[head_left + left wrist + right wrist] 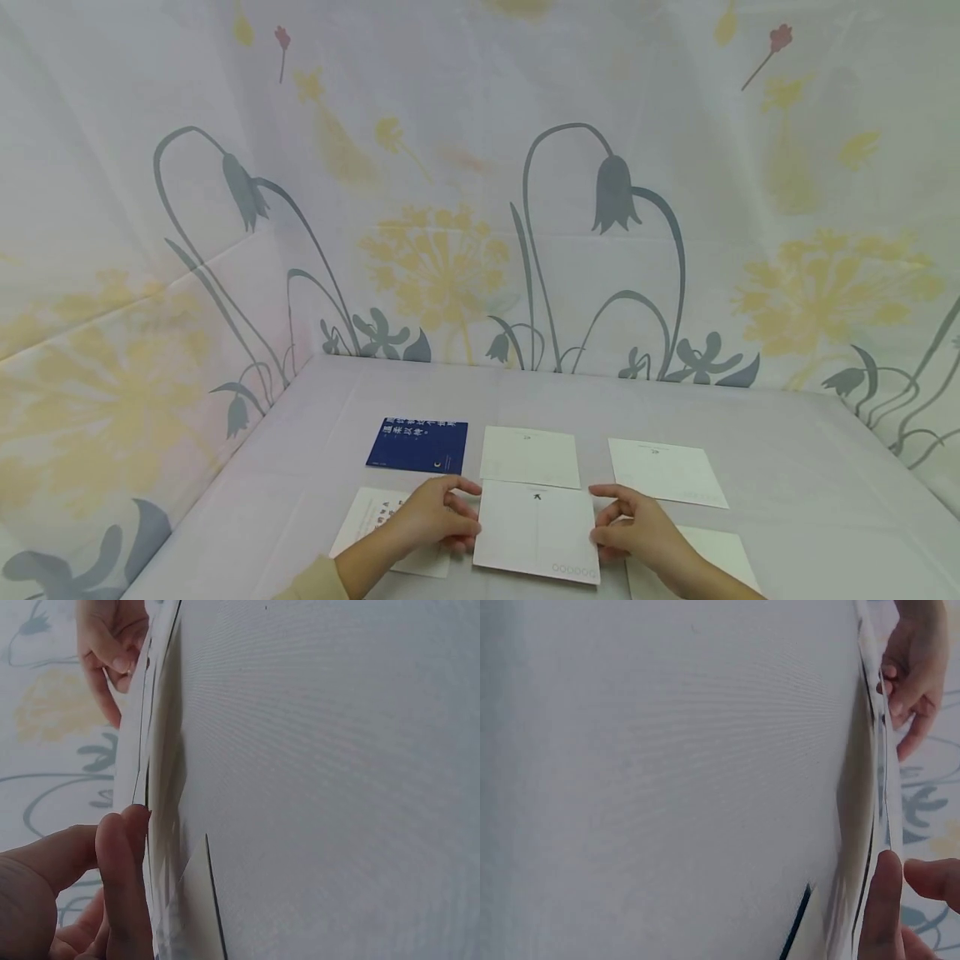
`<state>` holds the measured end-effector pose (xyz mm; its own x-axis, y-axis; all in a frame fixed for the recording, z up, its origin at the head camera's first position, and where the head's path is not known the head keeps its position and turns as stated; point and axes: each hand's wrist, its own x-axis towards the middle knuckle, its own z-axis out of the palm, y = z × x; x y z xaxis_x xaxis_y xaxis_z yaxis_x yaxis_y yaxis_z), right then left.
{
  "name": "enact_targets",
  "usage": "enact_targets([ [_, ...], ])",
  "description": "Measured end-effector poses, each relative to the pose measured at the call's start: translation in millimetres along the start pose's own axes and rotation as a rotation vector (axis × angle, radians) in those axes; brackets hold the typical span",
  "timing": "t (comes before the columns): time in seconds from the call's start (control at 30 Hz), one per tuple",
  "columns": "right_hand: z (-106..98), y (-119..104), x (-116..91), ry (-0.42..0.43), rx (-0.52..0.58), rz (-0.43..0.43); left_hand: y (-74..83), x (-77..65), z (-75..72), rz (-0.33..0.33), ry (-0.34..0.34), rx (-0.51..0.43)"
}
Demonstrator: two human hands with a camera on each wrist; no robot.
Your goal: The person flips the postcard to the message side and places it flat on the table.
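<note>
A white postcard (536, 533) with a small dark mark near its top and a row of little circles at its lower right lies between my two hands. My left hand (438, 515) holds its left edge, index finger near the upper corner and thumb lower down. On the opposite edge my right hand (637, 527) has its index finger and thumb at the card's side in the same way. From the left wrist, thumb and fingertip (135, 817) meet close to the thin card edge. The far edge of the card borders a cream card (529, 457) behind it.
A dark blue card (417, 445) with white writing lies at the back left, a white card (667, 472) at the back right. Partly under my forearms are a card with printed characters (423, 560) and another pale card (720, 552). Flower-printed cloth (480, 167) surrounds the table.
</note>
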<state>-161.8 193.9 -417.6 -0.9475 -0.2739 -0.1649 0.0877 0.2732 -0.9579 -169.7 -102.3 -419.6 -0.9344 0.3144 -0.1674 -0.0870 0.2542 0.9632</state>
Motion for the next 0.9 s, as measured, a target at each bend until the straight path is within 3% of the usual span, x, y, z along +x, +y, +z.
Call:
enact_targets([
  [0.4,2.9,3.4,1.4,-0.024,-0.03,0.025,-2.3,-1.2,1.3,-0.056,-0.018,0.038],
  [0.9,7.2,2.3,3.2,-0.012,-0.093,0.069,1.6,-4.0,2.2,-0.078,-0.015,0.033],
])
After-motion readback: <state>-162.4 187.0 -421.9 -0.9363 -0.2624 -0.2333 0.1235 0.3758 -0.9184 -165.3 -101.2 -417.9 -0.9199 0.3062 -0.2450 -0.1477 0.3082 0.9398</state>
